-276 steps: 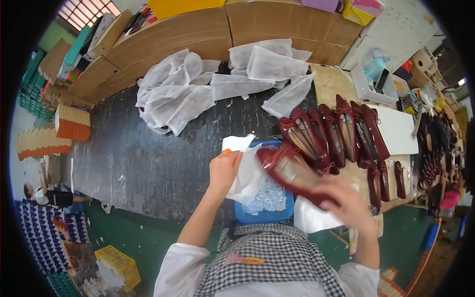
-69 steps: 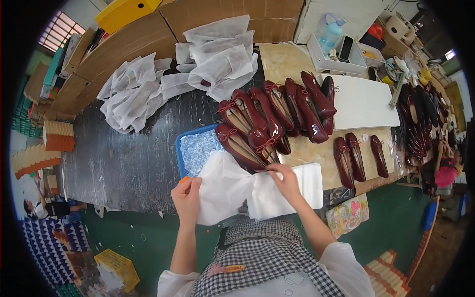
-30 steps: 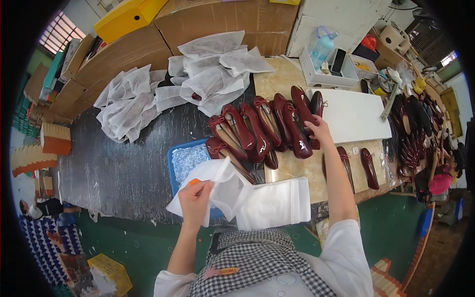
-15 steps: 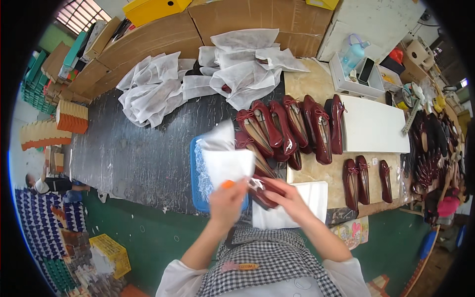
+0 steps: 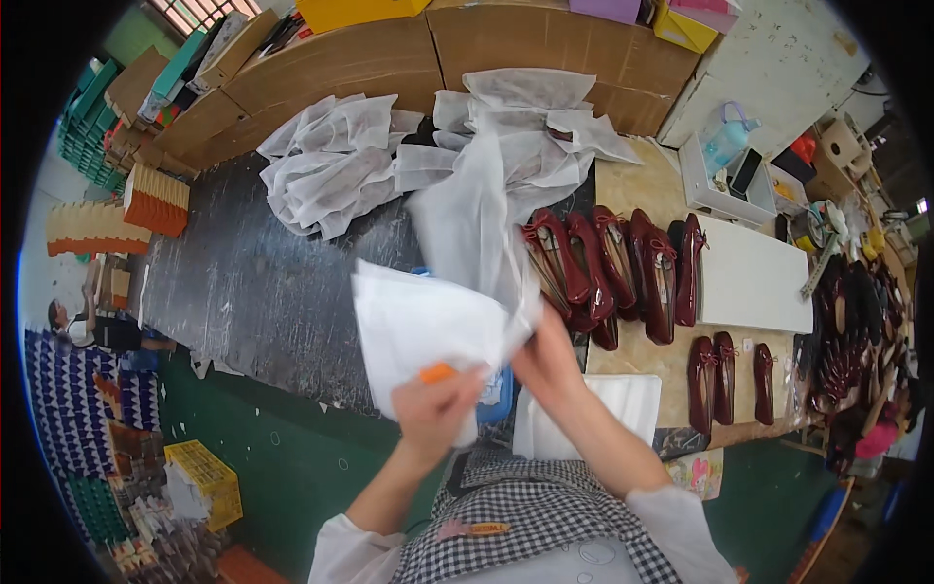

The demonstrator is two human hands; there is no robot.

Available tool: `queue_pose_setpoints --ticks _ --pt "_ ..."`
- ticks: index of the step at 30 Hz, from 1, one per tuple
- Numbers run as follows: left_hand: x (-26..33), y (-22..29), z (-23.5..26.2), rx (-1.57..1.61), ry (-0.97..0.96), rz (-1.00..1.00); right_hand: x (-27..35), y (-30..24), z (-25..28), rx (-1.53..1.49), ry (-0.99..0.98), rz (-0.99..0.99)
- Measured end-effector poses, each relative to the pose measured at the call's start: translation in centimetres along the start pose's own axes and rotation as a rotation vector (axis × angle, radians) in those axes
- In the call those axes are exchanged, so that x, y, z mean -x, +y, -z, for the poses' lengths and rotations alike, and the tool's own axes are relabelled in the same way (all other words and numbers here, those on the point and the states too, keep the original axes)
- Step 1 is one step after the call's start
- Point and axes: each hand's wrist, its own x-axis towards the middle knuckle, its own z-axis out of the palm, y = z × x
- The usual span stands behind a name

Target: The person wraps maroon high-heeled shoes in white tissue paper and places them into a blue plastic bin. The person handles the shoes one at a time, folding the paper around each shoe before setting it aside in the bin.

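Observation:
My left hand (image 5: 433, 404) is closed on a stack of white sheets (image 5: 418, 326), held up before me. A small orange piece (image 5: 438, 373) shows at its thumb or finger. My right hand (image 5: 545, 362) is closed at the lower edge of a translucent white bag (image 5: 462, 219), which stands raised and blurred above the sheets. The fingertips are partly hidden by the bag, and I cannot see whether a shoe is inside. Behind the sheets sits a blue basket (image 5: 498, 397), mostly covered. Several dark red ballet flats (image 5: 660, 292) lie right of my right hand.
White-wrapped bundles (image 5: 326, 180) lie at the table's back. A flat white stack (image 5: 637, 409) sits at the near edge. Three red flats (image 5: 725, 375) stand near a white box (image 5: 754, 273). A white tray (image 5: 720, 185) holds a bottle and phone. Cardboard (image 5: 545, 49) borders the back.
The white sheets and bag have risen and spread out before me. The dark red shoe that was in my right hand is no longer visible. The view has shifted slightly.

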Motion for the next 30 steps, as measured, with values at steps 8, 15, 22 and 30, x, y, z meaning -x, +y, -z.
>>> queue_pose_setpoints --ticks 8,15,22,30 --pt "-1.9 -6.4 -0.2 0.426 0.218 0.537 -3.0 3.9 0.4 1.042 -0.336 0.087" --pt "-1.3 -7.4 -1.1 0.452 0.014 0.689 2.3 -9.4 14.2 1.788 0.291 1.059" --pt "2.0 -4.0 -9.2 0.437 -0.088 0.544 4.6 -3.0 9.3 1.112 -0.097 0.168" --pt "1.7 -4.5 -8.1 0.235 -0.016 0.449 5.2 -13.2 18.6 1.995 0.378 1.084"
